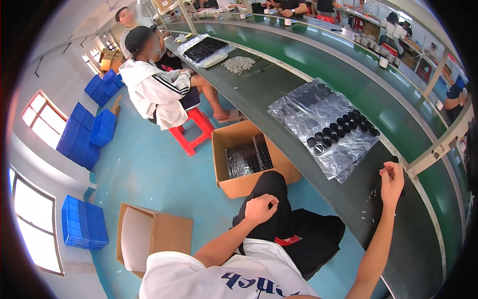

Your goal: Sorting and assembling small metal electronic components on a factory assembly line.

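My left hand (261, 208) is over my dark-trousered thigh with its fingers curled; whatever it may hold is hidden. At the right, my right hand (392, 180) is above the dark bench, thumb and fingertips drawn together. Anything between them is too small to make out. Several tiny white pieces (365, 212) lie on the bench beside my right wrist. Farther left, a clear plastic bag (343, 157) lies flat with several round black caps (333, 127) in rows on it. One cap (318, 148) at the near end shows a pale mark inside.
An open cardboard box (231, 187) with plastic-wrapped dark parts stands beside my knees. Another carton (172, 234) is at my left. A seated person (154, 89) on a red stool (191, 132) faces the bench (279, 144), near a pale pile of small pieces (239, 64). Blue crates (84, 222) line the wall.
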`<action>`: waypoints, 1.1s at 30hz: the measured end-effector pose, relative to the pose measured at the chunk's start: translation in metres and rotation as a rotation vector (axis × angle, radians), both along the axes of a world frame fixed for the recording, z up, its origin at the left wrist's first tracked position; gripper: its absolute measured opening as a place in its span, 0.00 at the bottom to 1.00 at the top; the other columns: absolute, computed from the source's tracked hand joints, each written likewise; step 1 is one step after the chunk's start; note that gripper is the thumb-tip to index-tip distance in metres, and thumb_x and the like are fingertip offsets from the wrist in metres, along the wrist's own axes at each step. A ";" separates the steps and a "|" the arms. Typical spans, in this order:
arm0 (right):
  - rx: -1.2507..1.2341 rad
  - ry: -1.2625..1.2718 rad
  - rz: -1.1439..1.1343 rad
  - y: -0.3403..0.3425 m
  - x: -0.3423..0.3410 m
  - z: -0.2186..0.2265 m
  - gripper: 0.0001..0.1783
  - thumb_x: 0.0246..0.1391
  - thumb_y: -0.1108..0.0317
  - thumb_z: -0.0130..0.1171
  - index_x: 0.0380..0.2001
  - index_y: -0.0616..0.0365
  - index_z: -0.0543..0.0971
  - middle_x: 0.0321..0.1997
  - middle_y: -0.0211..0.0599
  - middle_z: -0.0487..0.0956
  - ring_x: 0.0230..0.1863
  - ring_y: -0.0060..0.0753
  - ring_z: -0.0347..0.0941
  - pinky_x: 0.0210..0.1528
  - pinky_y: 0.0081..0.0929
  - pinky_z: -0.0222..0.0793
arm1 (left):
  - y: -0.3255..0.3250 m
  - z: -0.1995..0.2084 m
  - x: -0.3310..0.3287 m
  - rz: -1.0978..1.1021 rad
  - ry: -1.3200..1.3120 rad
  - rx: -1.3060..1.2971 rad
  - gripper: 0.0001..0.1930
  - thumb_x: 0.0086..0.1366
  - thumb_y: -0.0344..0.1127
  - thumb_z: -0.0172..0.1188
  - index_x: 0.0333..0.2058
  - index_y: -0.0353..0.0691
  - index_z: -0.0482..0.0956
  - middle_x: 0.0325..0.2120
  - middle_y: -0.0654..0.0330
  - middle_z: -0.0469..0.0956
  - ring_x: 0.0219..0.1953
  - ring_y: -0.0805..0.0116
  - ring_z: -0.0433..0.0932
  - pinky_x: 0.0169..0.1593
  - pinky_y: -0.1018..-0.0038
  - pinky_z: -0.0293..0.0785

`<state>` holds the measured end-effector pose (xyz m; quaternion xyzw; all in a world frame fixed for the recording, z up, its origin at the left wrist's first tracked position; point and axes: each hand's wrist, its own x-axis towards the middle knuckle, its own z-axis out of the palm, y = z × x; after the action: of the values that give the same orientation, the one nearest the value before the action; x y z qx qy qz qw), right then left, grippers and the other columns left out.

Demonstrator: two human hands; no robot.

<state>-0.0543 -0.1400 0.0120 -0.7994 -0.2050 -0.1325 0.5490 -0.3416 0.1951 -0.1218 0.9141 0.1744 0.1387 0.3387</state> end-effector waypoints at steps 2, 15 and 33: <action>-0.002 -0.004 0.000 0.000 0.000 0.000 0.10 0.61 0.83 0.54 0.45 0.63 0.78 0.39 0.31 0.75 0.39 0.23 0.77 0.46 0.21 0.75 | 0.001 -0.001 0.002 -0.001 0.004 0.012 0.05 0.60 0.37 0.67 0.35 0.52 0.86 0.33 0.70 0.85 0.33 0.63 0.86 0.35 0.66 0.81; 0.012 0.030 -0.016 0.004 -0.001 0.005 0.09 0.59 0.82 0.58 0.43 0.65 0.80 0.39 0.33 0.80 0.42 0.23 0.82 0.43 0.18 0.78 | 0.002 0.000 0.004 0.026 -0.001 0.014 0.04 0.60 0.37 0.68 0.34 0.51 0.87 0.32 0.69 0.86 0.26 0.68 0.84 0.32 0.70 0.79; -0.038 0.040 -0.037 0.004 -0.002 0.005 0.10 0.61 0.79 0.63 0.45 0.62 0.79 0.38 0.29 0.80 0.41 0.23 0.82 0.47 0.20 0.75 | 0.002 0.001 0.003 0.016 -0.001 0.018 0.04 0.60 0.37 0.67 0.34 0.53 0.86 0.32 0.71 0.85 0.28 0.66 0.84 0.33 0.68 0.79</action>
<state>-0.0567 -0.1360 0.0170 -0.8158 -0.1817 -0.1225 0.5353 -0.3382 0.1968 -0.1205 0.9156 0.1803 0.1435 0.3296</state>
